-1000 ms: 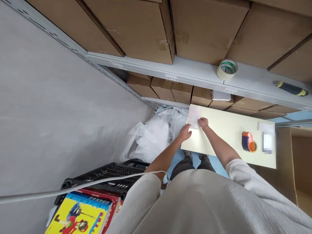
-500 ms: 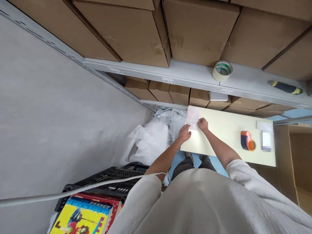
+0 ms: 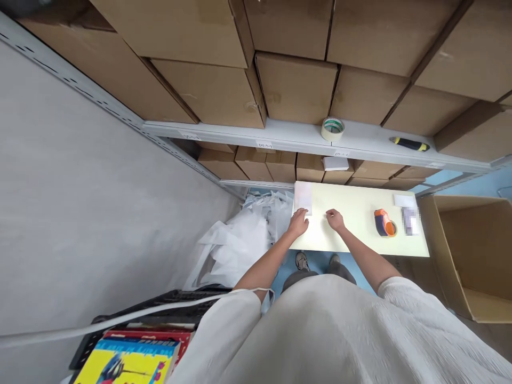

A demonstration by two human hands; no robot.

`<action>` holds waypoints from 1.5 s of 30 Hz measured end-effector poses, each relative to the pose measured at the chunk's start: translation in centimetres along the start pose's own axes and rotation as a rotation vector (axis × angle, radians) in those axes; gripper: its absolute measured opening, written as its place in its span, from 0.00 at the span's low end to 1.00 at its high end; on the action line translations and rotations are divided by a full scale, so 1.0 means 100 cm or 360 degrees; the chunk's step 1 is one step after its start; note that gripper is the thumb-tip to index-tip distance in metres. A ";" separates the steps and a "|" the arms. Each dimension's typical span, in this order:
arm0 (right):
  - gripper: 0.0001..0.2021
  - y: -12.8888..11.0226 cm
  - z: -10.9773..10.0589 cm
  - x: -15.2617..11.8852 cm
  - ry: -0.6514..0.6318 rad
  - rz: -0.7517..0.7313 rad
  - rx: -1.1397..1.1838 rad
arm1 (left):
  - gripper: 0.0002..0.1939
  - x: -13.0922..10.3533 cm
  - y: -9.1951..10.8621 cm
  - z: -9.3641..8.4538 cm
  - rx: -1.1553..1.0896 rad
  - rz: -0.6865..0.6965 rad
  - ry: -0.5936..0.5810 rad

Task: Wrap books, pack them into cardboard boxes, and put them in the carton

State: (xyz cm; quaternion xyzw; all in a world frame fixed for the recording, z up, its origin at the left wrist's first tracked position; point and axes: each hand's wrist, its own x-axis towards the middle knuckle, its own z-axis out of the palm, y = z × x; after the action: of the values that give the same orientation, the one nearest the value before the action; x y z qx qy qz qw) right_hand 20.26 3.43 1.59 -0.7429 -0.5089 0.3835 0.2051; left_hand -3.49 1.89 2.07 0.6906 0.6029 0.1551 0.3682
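Observation:
A thin, pale pinkish packet (image 3: 303, 196) lies flat at the left end of the cream table (image 3: 340, 200); what it is made of I cannot make out. My left hand (image 3: 298, 223) is closed at its lower edge, fingertips and thumb together on it. Apart from the packet, to its right, my right hand (image 3: 335, 219) hovers over the bare tabletop with fingers drawn together in a pinch. Anything between those fingers is too small to see. Farther right on the table sits an orange and dark blue tape dispenser (image 3: 383, 223).
Beyond the table stands a shelf (image 3: 292, 133) of cardboard boxes, with a tape roll (image 3: 333, 129) and a yellow-black cutter (image 3: 410, 144) on its ledge. White plastic wrapping (image 3: 240, 240) heaps at left. Books (image 3: 132, 357) lie in a black crate; an open carton (image 3: 472, 250) stands right.
My right hand has come off the packet and moved a little to the right of it. My left hand stays at the packet's lower edge. The camera view has shifted.

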 end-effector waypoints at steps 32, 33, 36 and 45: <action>0.09 -0.043 0.012 -0.188 -0.1036 -0.1525 -0.0100 | 0.26 -0.335 0.095 0.065 0.0019 -0.0729 0.1186; 0.09 -0.049 0.021 -0.203 -0.1079 -0.1567 -0.0111 | 0.26 -0.355 0.092 0.065 0.0021 -0.0764 0.1245; 0.11 -0.062 0.052 -0.260 -0.1223 -0.1672 -0.0139 | 0.26 -0.419 0.086 0.068 0.0025 -0.0854 0.1425; 0.13 -0.071 0.135 -0.487 -0.1564 -0.2138 -0.0200 | 0.26 -0.639 0.061 0.099 0.0027 -0.1054 0.1776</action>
State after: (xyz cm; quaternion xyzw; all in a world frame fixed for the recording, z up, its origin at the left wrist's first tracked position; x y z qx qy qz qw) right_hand -3.67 -39.39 15.67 -0.0394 -0.8957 0.4308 0.1030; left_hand -6.91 -61.78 14.25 0.2867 0.8858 0.3642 0.0225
